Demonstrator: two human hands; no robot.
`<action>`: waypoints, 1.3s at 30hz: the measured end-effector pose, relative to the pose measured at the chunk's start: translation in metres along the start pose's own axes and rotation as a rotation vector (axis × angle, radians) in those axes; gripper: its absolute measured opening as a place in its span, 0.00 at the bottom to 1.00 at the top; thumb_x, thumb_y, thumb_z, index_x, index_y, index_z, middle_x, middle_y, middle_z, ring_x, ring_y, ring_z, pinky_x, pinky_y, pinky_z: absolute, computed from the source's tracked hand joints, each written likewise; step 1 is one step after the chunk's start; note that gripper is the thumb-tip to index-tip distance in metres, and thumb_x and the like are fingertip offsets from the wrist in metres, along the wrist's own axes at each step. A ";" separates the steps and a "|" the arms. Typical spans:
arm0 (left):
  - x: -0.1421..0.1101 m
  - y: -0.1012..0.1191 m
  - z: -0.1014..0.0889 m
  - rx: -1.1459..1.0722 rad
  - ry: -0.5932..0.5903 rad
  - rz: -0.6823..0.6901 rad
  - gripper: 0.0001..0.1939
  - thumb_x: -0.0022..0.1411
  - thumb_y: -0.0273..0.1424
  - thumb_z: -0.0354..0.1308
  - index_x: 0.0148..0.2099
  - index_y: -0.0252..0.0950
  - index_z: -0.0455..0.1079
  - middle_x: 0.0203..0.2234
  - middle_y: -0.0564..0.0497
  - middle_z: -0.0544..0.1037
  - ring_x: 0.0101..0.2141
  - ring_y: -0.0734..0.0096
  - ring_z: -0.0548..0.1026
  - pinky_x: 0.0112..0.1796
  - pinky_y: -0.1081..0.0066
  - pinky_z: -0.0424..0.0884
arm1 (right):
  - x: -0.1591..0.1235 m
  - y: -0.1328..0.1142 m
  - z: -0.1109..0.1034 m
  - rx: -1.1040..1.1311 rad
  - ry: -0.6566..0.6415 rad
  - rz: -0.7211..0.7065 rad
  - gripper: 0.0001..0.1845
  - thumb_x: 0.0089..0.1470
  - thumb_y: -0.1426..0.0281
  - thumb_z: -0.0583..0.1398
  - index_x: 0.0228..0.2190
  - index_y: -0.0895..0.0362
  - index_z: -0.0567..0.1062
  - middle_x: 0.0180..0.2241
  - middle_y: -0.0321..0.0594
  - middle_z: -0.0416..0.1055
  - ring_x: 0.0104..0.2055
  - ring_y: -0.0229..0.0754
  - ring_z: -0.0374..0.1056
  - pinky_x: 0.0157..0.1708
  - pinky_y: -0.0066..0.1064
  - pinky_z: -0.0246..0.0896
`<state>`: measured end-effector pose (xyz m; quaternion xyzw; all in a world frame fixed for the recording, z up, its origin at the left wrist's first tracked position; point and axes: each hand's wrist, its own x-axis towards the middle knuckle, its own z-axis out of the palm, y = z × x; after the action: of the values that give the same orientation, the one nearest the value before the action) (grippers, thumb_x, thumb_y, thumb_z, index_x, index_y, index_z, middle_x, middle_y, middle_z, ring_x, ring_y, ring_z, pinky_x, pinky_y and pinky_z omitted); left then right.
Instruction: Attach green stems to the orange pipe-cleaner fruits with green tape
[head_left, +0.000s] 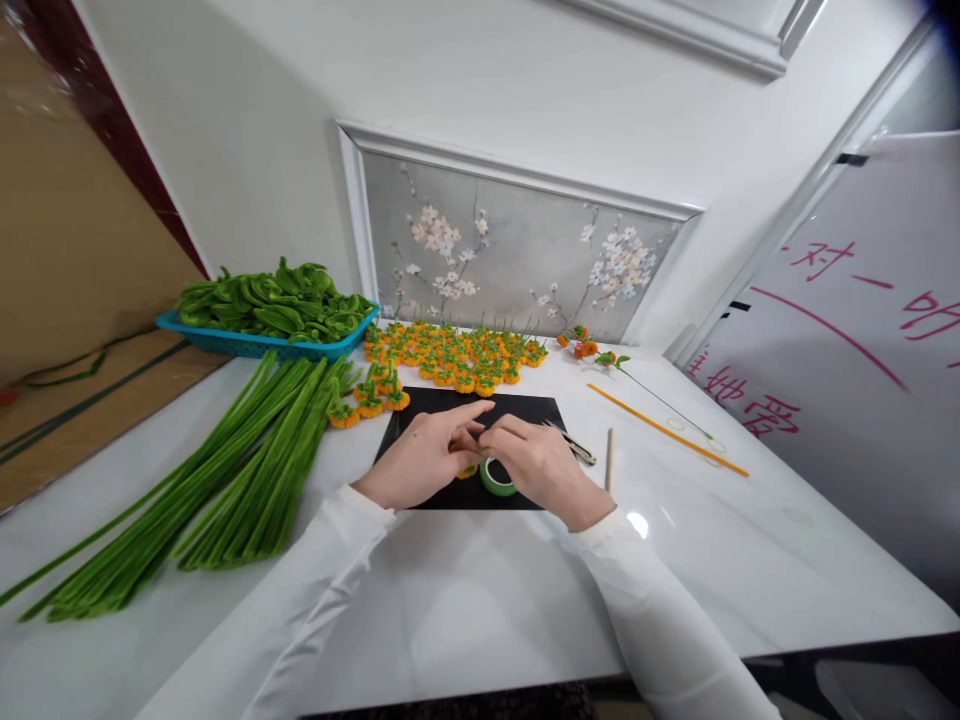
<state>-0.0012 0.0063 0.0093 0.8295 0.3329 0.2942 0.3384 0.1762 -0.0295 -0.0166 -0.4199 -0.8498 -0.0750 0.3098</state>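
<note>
Over a black mat (536, 408), my left hand (424, 450) and my right hand (544, 465) meet with their fingertips close together. My left index finger is stretched out, while the thumb and other fingers pinch. The right fingers are closed in a pinch too; what sits between the fingertips is mostly hidden. Part of an orange chenille flower (466, 473) shows just below the left fingertips; I cannot tell if it is held or lying there. A roll of green tape (493, 487) is beneath my right fingers. Small thread snips (581, 450) lie beside my right hand.
Many orange flowers with green stems (465, 350) stand behind the mat. To the left are green chenille stems (247, 480) and a blue basket (300, 348) of green leaves. A wooden stick (610, 460), an orange chenille stem (667, 430) and a finished flower sprig (589, 348) lie right.
</note>
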 end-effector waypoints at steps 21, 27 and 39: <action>0.001 0.009 0.006 0.073 0.193 0.185 0.06 0.58 0.24 0.50 0.38 0.37 0.67 0.32 0.52 0.73 0.32 0.72 0.70 0.35 0.71 0.67 | 0.004 -0.001 0.004 0.383 0.235 0.186 0.05 0.58 0.74 0.53 0.32 0.55 0.69 0.31 0.38 0.68 0.33 0.40 0.65 0.34 0.29 0.60; 0.003 0.009 0.003 -0.286 0.157 0.034 0.12 0.53 0.29 0.58 0.41 0.36 0.65 0.27 0.54 0.72 0.31 0.72 0.73 0.37 0.69 0.71 | 0.004 -0.001 -0.002 0.477 0.244 0.194 0.07 0.58 0.74 0.54 0.36 0.55 0.70 0.33 0.39 0.70 0.34 0.39 0.66 0.34 0.29 0.62; -0.001 0.011 0.007 0.094 0.123 0.124 0.18 0.54 0.28 0.58 0.49 0.39 0.64 0.39 0.50 0.74 0.40 0.65 0.73 0.42 0.65 0.69 | 0.001 0.002 0.004 0.374 0.260 0.140 0.10 0.60 0.74 0.51 0.31 0.55 0.70 0.32 0.41 0.68 0.35 0.40 0.66 0.34 0.30 0.62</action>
<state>0.0070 -0.0026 0.0130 0.8439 0.3145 0.3489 0.2593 0.1749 -0.0259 -0.0192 -0.3999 -0.7706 0.0517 0.4935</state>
